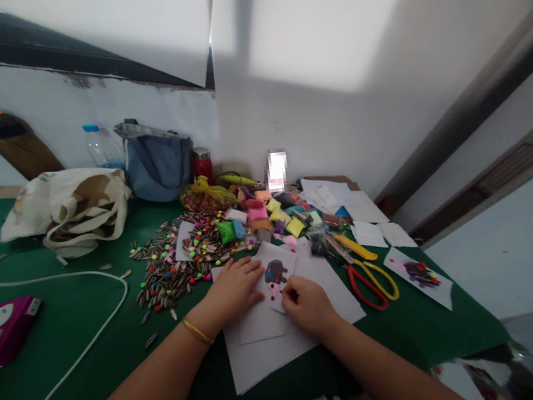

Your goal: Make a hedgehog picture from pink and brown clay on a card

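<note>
A small white card [280, 255] lies on several larger white sheets [261, 367] in front of me. On the card is a hedgehog-like clay figure [275, 272] with a dark brown-blue body and a pink face. My left hand [238, 286] rests flat on the card's left side, fingers stretched out. At the lower right of the figure, my right hand [306, 303] is closed with its fingers pressed together by the pink face. Whatever those fingertips hold is hidden. A finished-looking card [422, 277] with a seed-covered figure lies to the right.
Sunflower seeds [165, 282] mixed with coloured beads spread at left. Coloured clay packets [258, 214] crowd the back. Red-handled scissors [367, 291], yellow-handled scissors [384, 279] and a yellow cutter [356, 247] lie right of the sheets. A white cable [116, 313] crosses the green table [171, 378].
</note>
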Tool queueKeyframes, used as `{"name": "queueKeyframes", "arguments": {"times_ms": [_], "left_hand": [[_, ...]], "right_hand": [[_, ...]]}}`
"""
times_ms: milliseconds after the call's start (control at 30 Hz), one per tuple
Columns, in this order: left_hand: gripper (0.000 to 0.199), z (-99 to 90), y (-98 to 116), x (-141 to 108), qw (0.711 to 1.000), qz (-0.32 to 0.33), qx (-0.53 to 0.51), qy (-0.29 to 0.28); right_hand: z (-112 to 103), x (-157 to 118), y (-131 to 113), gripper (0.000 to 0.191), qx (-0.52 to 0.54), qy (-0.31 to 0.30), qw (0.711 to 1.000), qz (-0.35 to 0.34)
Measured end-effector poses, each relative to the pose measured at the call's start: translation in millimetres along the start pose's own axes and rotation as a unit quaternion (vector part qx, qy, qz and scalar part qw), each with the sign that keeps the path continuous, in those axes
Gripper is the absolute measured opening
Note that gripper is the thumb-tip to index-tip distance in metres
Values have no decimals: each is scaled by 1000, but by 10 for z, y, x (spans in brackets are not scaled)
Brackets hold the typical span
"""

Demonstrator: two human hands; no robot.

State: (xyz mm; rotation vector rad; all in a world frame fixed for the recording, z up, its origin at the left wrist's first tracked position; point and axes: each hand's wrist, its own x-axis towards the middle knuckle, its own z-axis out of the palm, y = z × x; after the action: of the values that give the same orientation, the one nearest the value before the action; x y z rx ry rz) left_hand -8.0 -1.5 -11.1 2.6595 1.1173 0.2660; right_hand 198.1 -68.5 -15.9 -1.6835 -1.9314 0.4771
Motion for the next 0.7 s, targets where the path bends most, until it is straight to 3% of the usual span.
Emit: {"name": "queueKeyframes", "arguments": {"times_ms": [233,367,533,700], "left_hand": [[54,-21,-8,-21,1000,19,-2,-2],[47,-81,11,-55,999,15,27,20],[47,-121,-3,-71,999,35,26,15],[58,-95,-71,-50,999,41,-12,-5]], "right_hand": [[-196,121,143,13,118,79,990,21],[-393,239,266,17,72,95,993,3],[-617,450,367,16,-136,24,990,1],[-604,654,388,19,-243,-60,968,25]]}}
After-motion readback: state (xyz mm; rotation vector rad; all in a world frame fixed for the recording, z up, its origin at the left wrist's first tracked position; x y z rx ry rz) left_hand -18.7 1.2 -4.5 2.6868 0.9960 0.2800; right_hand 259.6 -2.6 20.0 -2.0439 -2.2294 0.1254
